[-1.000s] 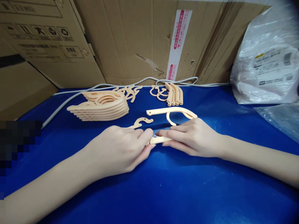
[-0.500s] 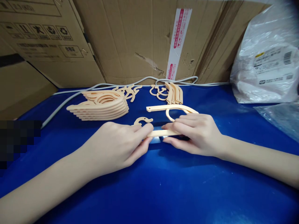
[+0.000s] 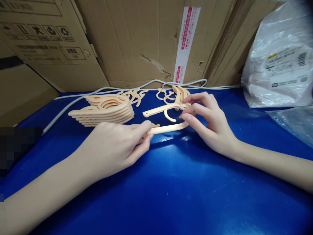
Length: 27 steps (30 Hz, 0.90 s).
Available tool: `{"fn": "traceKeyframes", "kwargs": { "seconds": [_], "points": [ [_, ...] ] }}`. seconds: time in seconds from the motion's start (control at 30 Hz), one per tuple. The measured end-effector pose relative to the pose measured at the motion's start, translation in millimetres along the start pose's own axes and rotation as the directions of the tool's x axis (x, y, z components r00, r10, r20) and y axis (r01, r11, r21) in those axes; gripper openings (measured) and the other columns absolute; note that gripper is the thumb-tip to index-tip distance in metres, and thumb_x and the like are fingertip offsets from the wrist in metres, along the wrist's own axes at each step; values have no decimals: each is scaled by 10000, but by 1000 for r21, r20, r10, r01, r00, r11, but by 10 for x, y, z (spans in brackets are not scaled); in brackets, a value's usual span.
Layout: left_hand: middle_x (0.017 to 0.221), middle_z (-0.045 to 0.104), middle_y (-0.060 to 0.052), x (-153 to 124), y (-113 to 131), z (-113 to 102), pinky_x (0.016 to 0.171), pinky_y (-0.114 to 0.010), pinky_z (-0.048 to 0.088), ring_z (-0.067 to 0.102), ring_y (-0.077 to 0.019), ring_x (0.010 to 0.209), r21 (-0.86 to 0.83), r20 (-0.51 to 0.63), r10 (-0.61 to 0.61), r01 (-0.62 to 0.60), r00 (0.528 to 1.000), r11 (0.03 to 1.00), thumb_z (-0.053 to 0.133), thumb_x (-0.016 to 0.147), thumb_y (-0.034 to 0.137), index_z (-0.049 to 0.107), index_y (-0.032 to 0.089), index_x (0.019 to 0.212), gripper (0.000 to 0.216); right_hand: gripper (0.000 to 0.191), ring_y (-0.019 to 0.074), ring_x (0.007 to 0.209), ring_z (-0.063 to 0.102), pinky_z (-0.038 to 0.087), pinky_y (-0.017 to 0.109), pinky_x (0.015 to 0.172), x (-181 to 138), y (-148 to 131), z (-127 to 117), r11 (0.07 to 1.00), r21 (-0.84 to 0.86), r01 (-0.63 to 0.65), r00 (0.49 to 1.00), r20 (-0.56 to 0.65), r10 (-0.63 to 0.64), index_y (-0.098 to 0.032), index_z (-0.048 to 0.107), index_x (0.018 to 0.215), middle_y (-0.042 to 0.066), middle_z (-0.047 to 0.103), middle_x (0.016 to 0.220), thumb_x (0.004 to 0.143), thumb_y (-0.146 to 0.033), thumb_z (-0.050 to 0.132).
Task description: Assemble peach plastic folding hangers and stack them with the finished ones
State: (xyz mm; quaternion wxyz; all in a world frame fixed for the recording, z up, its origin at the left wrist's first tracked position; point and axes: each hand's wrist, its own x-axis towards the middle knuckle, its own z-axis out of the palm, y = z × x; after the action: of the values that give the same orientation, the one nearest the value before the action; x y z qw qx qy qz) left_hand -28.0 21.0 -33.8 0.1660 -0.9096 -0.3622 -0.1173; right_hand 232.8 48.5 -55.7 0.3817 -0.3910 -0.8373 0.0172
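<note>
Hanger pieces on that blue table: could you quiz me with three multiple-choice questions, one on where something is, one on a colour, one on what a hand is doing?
1. Where is the stack of finished hangers?
A. beyond the left hand
B. inside the plastic bag
C. on top of the cardboard boxes

2. What colour is the table cover?
A. green
B. blue
C. white

3. What is the left hand doing?
A. lying flat and empty
B. pinching one end of a hanger arm
C. pulling the cable

Answers: 1 A, the stack lies on the table behind that hand. 2 B, the cover is shiny blue. 3 B, thumb and fingers close on the arm's end, while the right hand touches its other end.
</note>
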Motion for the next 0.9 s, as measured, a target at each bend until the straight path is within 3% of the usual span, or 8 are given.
{"fn": "traceKeyframes", "kwargs": {
  "seconds": [0.13, 0.27, 0.37, 0.63, 0.9],
  "points": [
    [573, 631, 15, 20, -17, -35, 413, -289, 223, 581, -181, 420, 19, -2, -6, 6, 1000, 1000, 377, 995, 279, 566, 209, 868, 238, 125, 272, 1283, 504, 364, 479, 1089, 21, 75, 46, 983, 147, -111, 994, -8, 113, -229, 631, 925, 92, 576, 1291, 987, -291, 542],
    [556, 599, 23, 22, -22, -37, 398, -297, 222, 569, -187, 405, 9, -2, 34, -34, 999, 999, 391, 960, 231, 548, 214, 807, 220, 201, 244, 1139, 590, 394, 432, 1008, 51, 89, 67, 973, 173, -156, 985, 99, 140, -219, 672, 907, 65, 685, 1156, 1007, -319, 528],
    [552, 579, 32, 19, -17, -29, 401, -303, 234, 549, -179, 404, -5, -21, 55, -55, 998, 998, 390, 940, 220, 546, 216, 798, 211, 253, 224, 998, 623, 395, 404, 906, 61, 70, 65, 980, 144, -139, 979, 166, 114, -208, 701, 890, 45, 729, 1006, 1018, -310, 509],
    [561, 500, 39, -13, 5, 10, 469, -315, 262, 477, -147, 474, -74, -62, 101, -105, 993, 992, 397, 839, 151, 469, 220, 751, 133, 246, 216, 958, 618, 355, 376, 818, 36, 22, 63, 997, 23, -68, 978, 198, 62, -215, 735, 931, 46, 732, 1019, 1015, -298, 519],
    [680, 508, -17, -17, 4, -1, 541, -317, 318, 468, -186, 649, -219, 27, 132, -123, 991, 968, 413, 800, 121, 446, 212, 739, 114, 228, 215, 961, 614, 355, 375, 812, 29, 27, 71, 999, -4, -41, 978, 202, 41, -223, 735, 990, 50, 722, 1026, 1017, -286, 517]
  ]
}}
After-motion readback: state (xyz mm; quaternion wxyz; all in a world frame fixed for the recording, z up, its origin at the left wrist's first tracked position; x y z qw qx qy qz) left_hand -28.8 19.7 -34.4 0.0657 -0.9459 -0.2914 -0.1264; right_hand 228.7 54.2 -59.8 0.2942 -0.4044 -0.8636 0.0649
